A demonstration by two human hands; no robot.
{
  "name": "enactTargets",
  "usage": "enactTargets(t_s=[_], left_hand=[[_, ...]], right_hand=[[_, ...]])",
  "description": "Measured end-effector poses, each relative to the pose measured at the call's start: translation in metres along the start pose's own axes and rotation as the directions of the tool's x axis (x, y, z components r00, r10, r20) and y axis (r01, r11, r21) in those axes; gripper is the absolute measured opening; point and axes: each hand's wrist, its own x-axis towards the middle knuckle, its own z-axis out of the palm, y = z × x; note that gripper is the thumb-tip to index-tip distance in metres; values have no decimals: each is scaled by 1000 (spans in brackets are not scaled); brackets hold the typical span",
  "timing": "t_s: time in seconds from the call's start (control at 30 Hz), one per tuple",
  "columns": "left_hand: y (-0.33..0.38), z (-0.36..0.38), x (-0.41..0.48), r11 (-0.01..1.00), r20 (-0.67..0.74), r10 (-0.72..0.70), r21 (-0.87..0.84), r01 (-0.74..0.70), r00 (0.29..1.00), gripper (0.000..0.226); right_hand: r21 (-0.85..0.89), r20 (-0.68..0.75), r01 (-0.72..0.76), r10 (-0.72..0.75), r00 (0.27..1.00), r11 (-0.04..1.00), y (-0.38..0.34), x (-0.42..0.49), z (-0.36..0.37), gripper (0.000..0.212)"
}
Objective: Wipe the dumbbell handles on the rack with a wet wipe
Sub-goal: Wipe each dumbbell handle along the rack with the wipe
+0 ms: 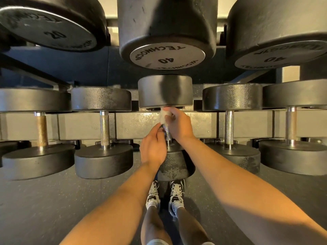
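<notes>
Warm yellowish light, fairly dim. Sheen on chrome handle (104, 128). Dark shadow beneath upper dumbbells (167, 23). Strong fisheye bending at edges.

The rack (79, 124) carries dumbbells on two tiers. Lower tier: five dumbbells side by side, handles running front to back across a grey speckled beam. They are the leftmost dumbbell (41, 128) with a rust-coloured handle, the second dumbbell (104, 128), the centre dumbbell (164, 91), the fourth dumbbell (229, 128) and the rightmost dumbbell (291, 124). Upper tier: three larger units, end plates facing out – one marked 20 (53, 32), two marked 40 (167, 57) (276, 57). The dark speckled floor (53, 200) bears two laced shoes (154, 193) directly below the centre dumbbell.
</notes>
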Motion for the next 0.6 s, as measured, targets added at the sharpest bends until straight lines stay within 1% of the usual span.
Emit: enactTargets(t_s=[0.07, 0.13, 0.2, 0.27, 0.37, 0.5, 0.6], left_hand=[[1, -1, -1, 1000, 8, 7, -13, -7, 1000, 39], [4, -2, -2, 1000, 7, 29, -3, -29, 1000, 38], [4, -2, -1, 999, 6, 32, 31, -32, 999, 39], [3, -1, 0, 997, 27, 22, 72, -23, 999, 40], [0, 0, 2, 995, 49, 23, 91, -27, 999, 42], [0, -1, 2, 998, 63, -14, 67, 9, 998, 44], [2, -2, 0, 998, 67, -27, 64, 23, 997, 45]], right_hand=[[-84, 39, 10, -7, 999, 996, 5, -7, 0, 32], [-109, 102, -1, 12, 995, 994, 15, -18, -5, 32], [-115, 185, -45, 66, 981, 992, 29, -31, -11, 30], [-122, 233, -107, 134, 963, 987, 37, -38, -14, 27], [-68, 208, -149, 160, 965, 987, 35, -34, -14, 24], [73, 119, -108, 99, 988, 991, 17, -18, -17, 30], [72, 122, -118, 109, 987, 990, 12, -16, -14, 30]])
